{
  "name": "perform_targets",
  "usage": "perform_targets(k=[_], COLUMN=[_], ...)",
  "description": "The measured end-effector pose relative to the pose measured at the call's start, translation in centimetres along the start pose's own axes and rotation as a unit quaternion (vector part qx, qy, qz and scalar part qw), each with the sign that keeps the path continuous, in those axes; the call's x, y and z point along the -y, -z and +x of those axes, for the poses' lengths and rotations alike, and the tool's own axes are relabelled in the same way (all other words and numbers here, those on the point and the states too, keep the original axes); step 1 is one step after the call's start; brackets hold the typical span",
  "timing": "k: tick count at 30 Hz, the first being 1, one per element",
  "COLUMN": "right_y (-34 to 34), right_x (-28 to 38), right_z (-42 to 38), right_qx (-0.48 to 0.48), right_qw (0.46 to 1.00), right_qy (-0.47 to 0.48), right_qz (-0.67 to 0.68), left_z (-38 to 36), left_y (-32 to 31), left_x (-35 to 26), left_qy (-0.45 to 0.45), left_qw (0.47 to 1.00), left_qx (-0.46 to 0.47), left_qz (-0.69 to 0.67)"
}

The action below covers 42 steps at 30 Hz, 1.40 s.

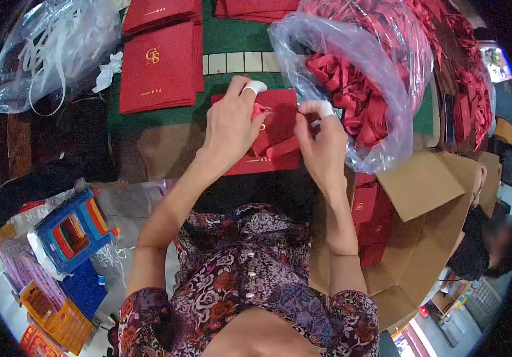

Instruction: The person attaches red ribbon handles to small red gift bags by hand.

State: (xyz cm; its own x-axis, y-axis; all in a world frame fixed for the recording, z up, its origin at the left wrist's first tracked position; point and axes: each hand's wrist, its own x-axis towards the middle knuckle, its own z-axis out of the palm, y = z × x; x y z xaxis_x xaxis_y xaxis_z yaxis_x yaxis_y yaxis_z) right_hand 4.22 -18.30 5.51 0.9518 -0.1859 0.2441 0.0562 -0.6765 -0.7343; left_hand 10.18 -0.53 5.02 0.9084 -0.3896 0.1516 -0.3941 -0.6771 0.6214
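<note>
In front of me on the table lies a red folder (281, 134) with gold lettering, partly covered by my hands. A red ribbon (282, 147) runs across it and loops up near its gold emblem. My left hand (232, 128) lies over the folder's left part, its thumb and fingers closed on the ribbon; a white wrap covers one fingertip. At the folder's right edge is my right hand (322, 143), its thumb and index finger pinched together, with white wrapping on a finger. What the right fingertips hold is too small to make out.
Stacked red folders (158, 68) stand at the back left. A clear plastic bag (396, 89) of red ribbons sits at the back right. An open cardboard box (425, 229) with red folders is to my right. Another person (476, 244) is at the far right.
</note>
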Motion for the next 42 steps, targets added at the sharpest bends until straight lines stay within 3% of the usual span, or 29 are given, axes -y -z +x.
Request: perform_targets(k=[2,4,15,21,30,33,35,42], right_y=[-0.6,-1.3,-0.9,-1.1,-0.6,-1.3,-1.2,-0.7], right_x=[0.5,0.4,2.8,3.2,3.6,3.1,2.9,2.6], right_z=[0.2,0.6,0.5,0.4,0.6,-0.3,-0.8,-0.5], right_qx=[0.016,-0.016,0.0,-0.038,0.016,-0.043,-0.053,-0.014], right_qw=[1.0,0.996,1.0,0.998,0.991,0.986,0.999,0.994], right_qy=[0.0,0.078,-0.014,-0.053,-0.118,-0.1,-0.005,0.054], right_qz=[-0.023,-0.03,-0.016,0.007,0.068,0.129,0.005,-0.098], left_z=[-0.1,-0.3,-1.0,-1.5,-2.1,-1.6,-1.4,-2.2], left_y=[0.5,0.8,0.5,0.5,0.4,1.0,1.3,1.1], left_x=[-0.7,-1.3,-2.0,-2.6,-2.8,-2.1,-2.2,-3.0], left_qy=[0.009,0.018,-0.014,-0.012,-0.028,-0.02,-0.016,0.009], left_qw=[1.0,1.0,0.997,0.995,0.993,0.993,0.994,0.996], left_qx=[-0.006,-0.013,-0.045,-0.073,-0.084,-0.076,-0.073,-0.033], left_qz=[-0.01,-0.019,-0.058,-0.065,-0.072,-0.085,-0.078,-0.08])
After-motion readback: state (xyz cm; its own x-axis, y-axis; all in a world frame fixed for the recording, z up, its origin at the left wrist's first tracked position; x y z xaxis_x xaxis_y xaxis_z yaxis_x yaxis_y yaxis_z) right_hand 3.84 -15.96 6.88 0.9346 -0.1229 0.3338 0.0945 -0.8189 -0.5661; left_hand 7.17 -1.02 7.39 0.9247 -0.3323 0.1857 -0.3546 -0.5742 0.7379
